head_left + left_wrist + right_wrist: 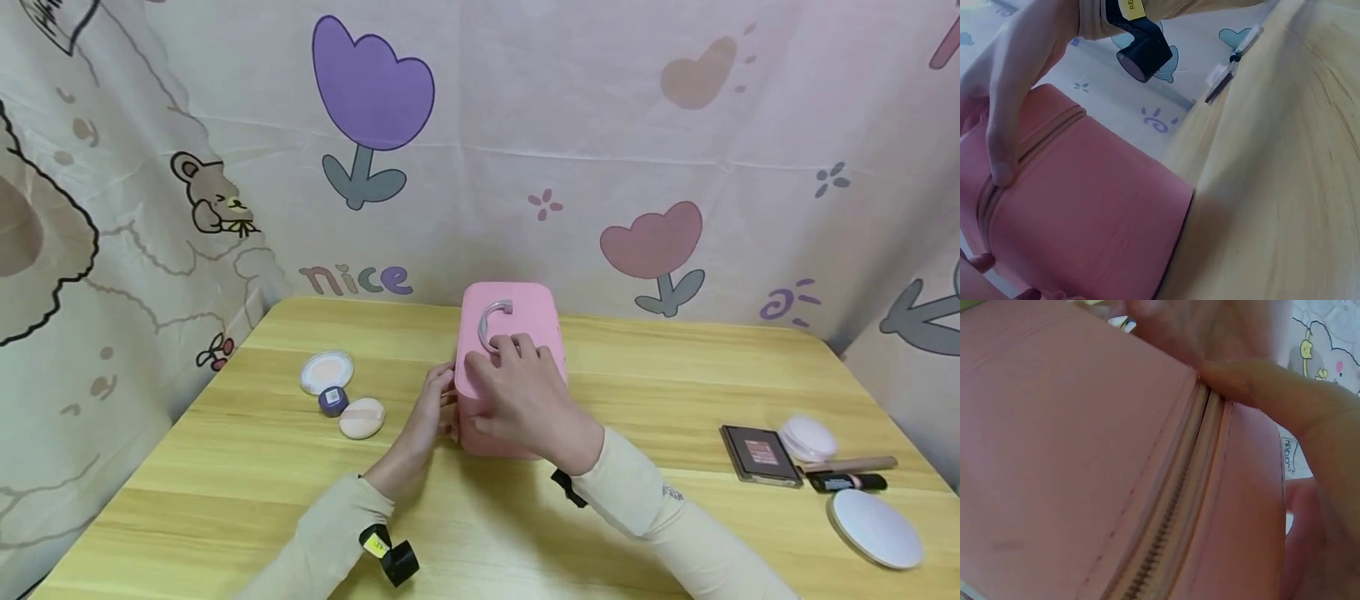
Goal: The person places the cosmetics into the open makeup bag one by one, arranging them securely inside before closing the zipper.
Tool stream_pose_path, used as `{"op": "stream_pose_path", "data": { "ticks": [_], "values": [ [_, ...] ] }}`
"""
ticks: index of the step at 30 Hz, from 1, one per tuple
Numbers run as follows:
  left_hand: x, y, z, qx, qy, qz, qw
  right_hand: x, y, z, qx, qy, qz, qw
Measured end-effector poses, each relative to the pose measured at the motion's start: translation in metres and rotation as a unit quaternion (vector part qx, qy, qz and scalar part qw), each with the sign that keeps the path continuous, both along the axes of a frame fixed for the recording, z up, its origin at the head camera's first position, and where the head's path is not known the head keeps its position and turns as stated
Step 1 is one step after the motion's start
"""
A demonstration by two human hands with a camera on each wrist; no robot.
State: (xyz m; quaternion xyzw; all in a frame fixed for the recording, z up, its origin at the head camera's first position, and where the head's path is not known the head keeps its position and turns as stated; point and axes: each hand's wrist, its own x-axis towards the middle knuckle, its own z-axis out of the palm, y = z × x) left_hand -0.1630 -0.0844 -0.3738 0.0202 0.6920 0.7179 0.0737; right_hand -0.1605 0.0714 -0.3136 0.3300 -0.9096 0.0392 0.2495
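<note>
A pink zippered case [510, 321] with a silver-grey handle [483, 323] on its lid stands upright on the table. My right hand [528, 392] reaches over the front of the lid and grips it, its fingers bent over the top. In the left wrist view, the right thumb [1004, 156] presses at the zipper [1050, 132]. Against the case's left side is my left hand [431, 408], partly hidden by the case. Its fingertips [982, 262] show close to the zipper line at the left wrist view's edge; I cannot tell whether they pinch anything.
Left on the wooden table [225, 467] lie a round compact [327, 372], a small dark jar [333, 402] and a powder puff [362, 418]. At right are a dark square palette [761, 455], a white round container [807, 438], a black tube [847, 482] and a white disc [876, 529].
</note>
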Motion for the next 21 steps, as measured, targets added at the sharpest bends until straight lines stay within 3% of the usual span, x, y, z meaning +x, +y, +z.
{"op": "stream_pose_path", "data": {
  "ticks": [9,21],
  "values": [
    [-0.002,-0.005,-0.016,0.027,-0.039,-0.007,0.9988,0.001,0.005,0.003,-0.026,-0.033,0.012,0.999],
    [-0.005,-0.003,-0.015,0.002,-0.006,-0.007,1.0,-0.003,0.021,0.007,-0.161,-0.019,0.055,0.9852]
  ]
}}
